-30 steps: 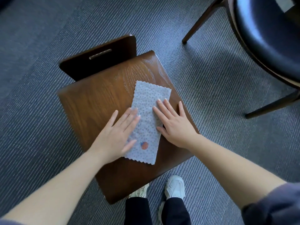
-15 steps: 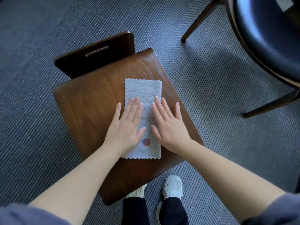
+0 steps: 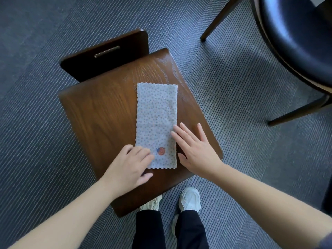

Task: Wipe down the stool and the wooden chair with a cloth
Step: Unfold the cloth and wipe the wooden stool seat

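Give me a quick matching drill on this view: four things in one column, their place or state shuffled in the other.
1. cloth
2. left hand
3. right hand
4. black chair

A. fingers curled on the cloth's near corner
B. standing on the carpet, upper right
C. lying flat on the wooden seat
D. fingers spread flat at the cloth's right edge

Pairs: 1-C, 2-A, 3-D, 4-B
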`<state>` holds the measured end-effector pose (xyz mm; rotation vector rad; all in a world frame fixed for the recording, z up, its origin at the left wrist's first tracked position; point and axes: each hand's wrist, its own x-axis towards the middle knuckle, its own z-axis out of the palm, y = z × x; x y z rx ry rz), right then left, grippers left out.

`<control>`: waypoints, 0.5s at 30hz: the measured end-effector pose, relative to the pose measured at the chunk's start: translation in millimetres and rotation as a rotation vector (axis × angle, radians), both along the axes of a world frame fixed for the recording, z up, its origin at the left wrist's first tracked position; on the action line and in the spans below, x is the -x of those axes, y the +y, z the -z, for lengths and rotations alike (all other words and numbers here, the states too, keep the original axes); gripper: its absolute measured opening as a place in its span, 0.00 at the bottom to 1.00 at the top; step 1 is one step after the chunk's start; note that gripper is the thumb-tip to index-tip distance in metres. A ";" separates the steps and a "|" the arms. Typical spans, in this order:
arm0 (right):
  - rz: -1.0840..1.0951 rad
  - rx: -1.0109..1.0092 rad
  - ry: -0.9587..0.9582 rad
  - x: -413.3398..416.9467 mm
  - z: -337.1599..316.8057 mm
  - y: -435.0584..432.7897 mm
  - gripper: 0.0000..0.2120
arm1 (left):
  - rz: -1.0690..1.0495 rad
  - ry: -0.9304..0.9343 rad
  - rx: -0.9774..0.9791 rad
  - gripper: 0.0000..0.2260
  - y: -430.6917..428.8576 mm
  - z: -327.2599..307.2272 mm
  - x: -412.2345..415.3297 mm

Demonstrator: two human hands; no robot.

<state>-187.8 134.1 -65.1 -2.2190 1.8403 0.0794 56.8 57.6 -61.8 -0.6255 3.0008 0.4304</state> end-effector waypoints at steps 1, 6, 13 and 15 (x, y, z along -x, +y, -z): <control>0.007 0.018 0.003 -1.8 0.1 3.9 0.33 | 0.003 -0.010 -0.007 0.13 5.3 2.7 0.1; -0.046 0.055 -0.023 -7.9 5.7 16.2 0.37 | -0.101 0.060 0.030 0.06 4.9 8.5 15.0; 0.006 -0.002 -0.320 -16.4 2.3 3.1 0.19 | -0.172 0.140 -0.206 0.07 -11.2 -16.8 17.3; 0.083 -0.039 -0.419 -13.8 -1.7 -1.5 0.15 | -0.185 0.098 -0.270 0.16 -14.8 -17.4 7.2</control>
